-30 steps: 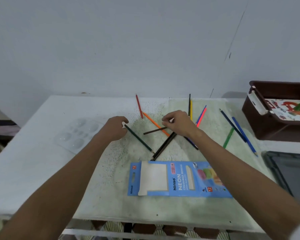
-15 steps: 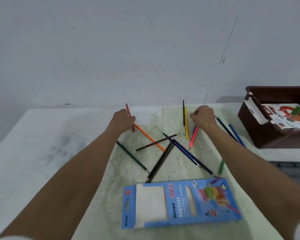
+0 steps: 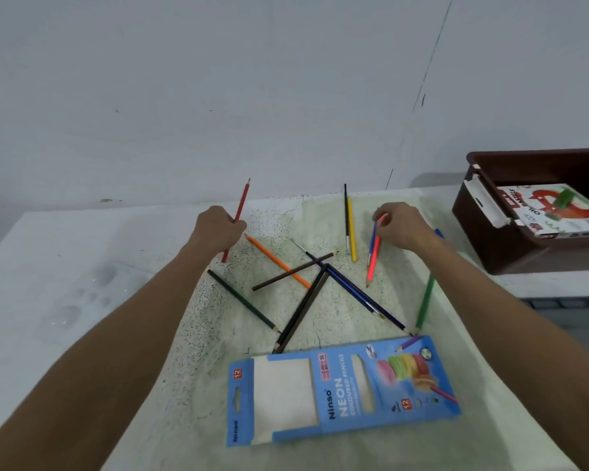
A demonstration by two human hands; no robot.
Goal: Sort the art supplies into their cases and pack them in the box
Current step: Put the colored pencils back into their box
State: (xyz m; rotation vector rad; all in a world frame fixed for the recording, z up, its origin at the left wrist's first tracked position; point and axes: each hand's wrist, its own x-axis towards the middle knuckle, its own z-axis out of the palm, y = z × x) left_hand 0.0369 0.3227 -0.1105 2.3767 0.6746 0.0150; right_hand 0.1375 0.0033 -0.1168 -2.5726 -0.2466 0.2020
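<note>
Several coloured pencils lie scattered on a pale green mat [image 3: 490, 385]. My left hand [image 3: 218, 229] grips a red pencil [image 3: 242, 202], lifted with its tip pointing up and away. My right hand [image 3: 400, 226] pinches the top ends of a neon pink pencil [image 3: 374, 263] and a blue pencil beside it. An orange pencil [image 3: 276, 261], a brown one [image 3: 291, 271], a dark green one [image 3: 242, 300], a yellow one [image 3: 351, 232] and a green one [image 3: 425, 300] lie between the hands. The blue pencil case [image 3: 340, 389] lies flat near me.
A dark brown box [image 3: 490, 226] stands at the right and holds a white oil pastels pack [image 3: 555, 212]. A clear paint palette [image 3: 79, 300] lies on the white table at the left. The wall runs close behind the table.
My left hand has closed on the red pencil and raised it off the mat. My right hand has settled on the pink and blue pencils. The camera has tilted down and closer.
</note>
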